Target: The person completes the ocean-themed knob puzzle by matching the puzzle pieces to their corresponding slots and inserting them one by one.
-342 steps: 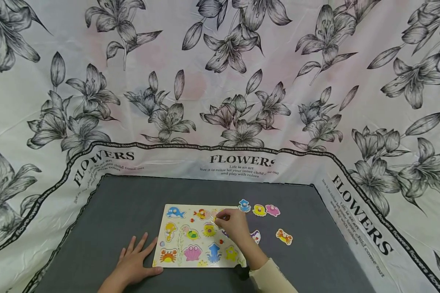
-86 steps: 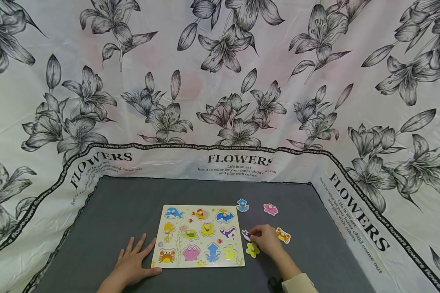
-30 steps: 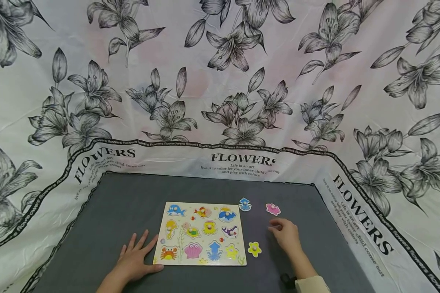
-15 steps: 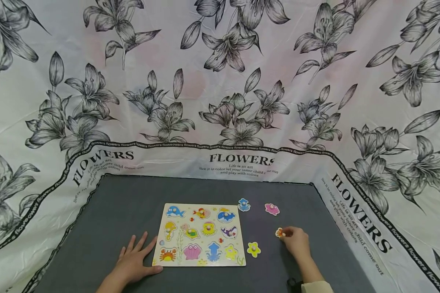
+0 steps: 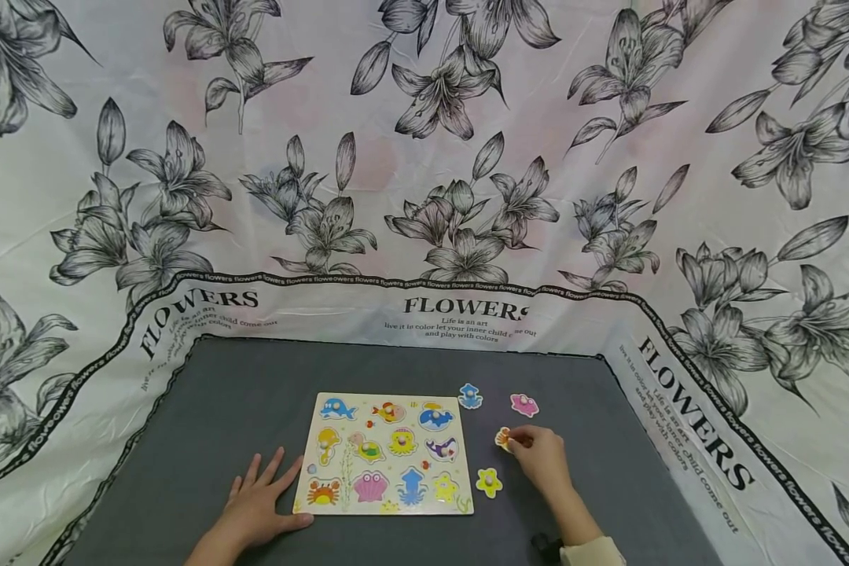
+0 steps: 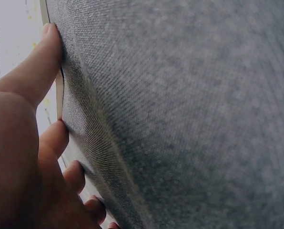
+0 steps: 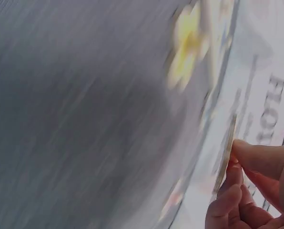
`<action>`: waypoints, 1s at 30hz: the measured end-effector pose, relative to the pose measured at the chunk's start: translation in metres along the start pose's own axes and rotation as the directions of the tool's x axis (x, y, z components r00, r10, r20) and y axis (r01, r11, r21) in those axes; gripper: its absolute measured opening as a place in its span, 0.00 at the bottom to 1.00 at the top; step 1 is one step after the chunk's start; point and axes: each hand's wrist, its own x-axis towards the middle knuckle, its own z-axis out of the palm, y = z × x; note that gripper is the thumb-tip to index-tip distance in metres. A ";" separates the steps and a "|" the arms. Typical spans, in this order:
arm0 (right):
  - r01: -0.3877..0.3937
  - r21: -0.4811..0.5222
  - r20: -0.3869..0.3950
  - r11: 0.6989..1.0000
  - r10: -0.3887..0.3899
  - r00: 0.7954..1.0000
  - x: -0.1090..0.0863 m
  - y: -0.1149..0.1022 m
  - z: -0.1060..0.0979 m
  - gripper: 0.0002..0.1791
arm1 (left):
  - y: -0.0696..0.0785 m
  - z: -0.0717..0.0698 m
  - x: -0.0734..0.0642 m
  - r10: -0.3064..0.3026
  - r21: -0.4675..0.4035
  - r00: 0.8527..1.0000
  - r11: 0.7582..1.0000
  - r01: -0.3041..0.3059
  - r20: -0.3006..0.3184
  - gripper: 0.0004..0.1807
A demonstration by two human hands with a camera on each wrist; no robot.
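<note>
A pale puzzle board (image 5: 389, 465) with printed sea animals lies on the dark grey cloth, several of its pictures carrying knobbed pieces. My left hand (image 5: 258, 503) rests spread at the board's left edge, thumb at the near corner; the left wrist view shows the thumb (image 6: 44, 59) against that edge. My right hand (image 5: 543, 460) pinches an orange crab puzzle piece (image 5: 502, 439) to the right of the board, fingers covering part of it. In the right wrist view the piece (image 7: 226, 157) appears edge-on between thumb and fingers.
Loose on the cloth right of the board lie a yellow starfish piece (image 5: 489, 483), a blue squid piece (image 5: 470, 396) close to the far right corner, and a pink shell piece (image 5: 524, 405). A white flower-printed curtain (image 5: 467, 322) borders the cloth at the back and sides.
The right hand, earlier at the purple piece now on the board, has picked the crab piece off the cloth and carried it left towards the board. The left hand has stayed put.
</note>
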 end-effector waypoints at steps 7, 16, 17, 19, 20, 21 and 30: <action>0.108 0.084 0.085 0.991 -0.115 0.990 -0.011 -0.057 0.027 0.04 | -0.003 0.001 -0.001 -0.011 0.012 1.000 1.000 0.011 0.005 0.61; 0.221 0.191 0.237 0.956 -0.263 0.935 -0.019 -0.115 0.058 0.02 | -0.006 0.001 -0.001 -0.026 0.017 1.000 1.000 0.026 0.005 0.61; 0.233 0.204 0.249 0.951 -0.281 0.927 -0.020 -0.120 0.061 0.02 | -0.006 0.001 -0.001 -0.023 0.019 1.000 1.000 0.023 0.002 0.61; 0.243 0.219 0.267 0.945 -0.298 0.916 -0.023 -0.129 0.066 0.02 | -0.003 0.001 0.001 -0.011 0.026 1.000 1.000 0.012 -0.004 0.62; 0.252 0.226 0.268 0.941 -0.309 0.912 -0.024 -0.134 0.068 0.02 | -0.001 0.001 0.002 -0.001 0.028 1.000 1.000 0.001 -0.008 0.61; 0.266 0.230 0.267 0.936 -0.324 0.908 -0.025 -0.138 0.071 0.02 | 0.001 0.001 0.004 0.012 0.029 1.000 1.000 -0.012 -0.012 0.61; 0.332 0.237 0.375 0.913 -0.401 0.835 -0.047 -0.186 0.102 0.03 | 0.000 0.002 0.001 0.004 0.035 1.000 0.999 -0.003 -0.022 0.61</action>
